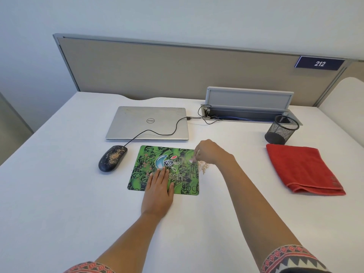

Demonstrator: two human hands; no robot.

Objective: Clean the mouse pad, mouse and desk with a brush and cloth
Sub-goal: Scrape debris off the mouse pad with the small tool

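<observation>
1. Head view: left hand (158, 191) lies flat, fingers straight, on the mouse pad (141, 174) on the counter (59, 194).
2. Fingers of the right hand (209, 152) pinch a blurred small pale object (192, 159) at the pad's right edge.
3. Speckled mouse (112, 158) sits left of the pad; cloth (303, 170) well right.

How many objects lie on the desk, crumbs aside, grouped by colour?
Silver: 1, the laptop
Black: 2, the mouse and the mesh cup
Green: 1, the mouse pad
Red: 1, the cloth
Total: 5
Not counted: the small blurred item pinched in the right hand.
</observation>
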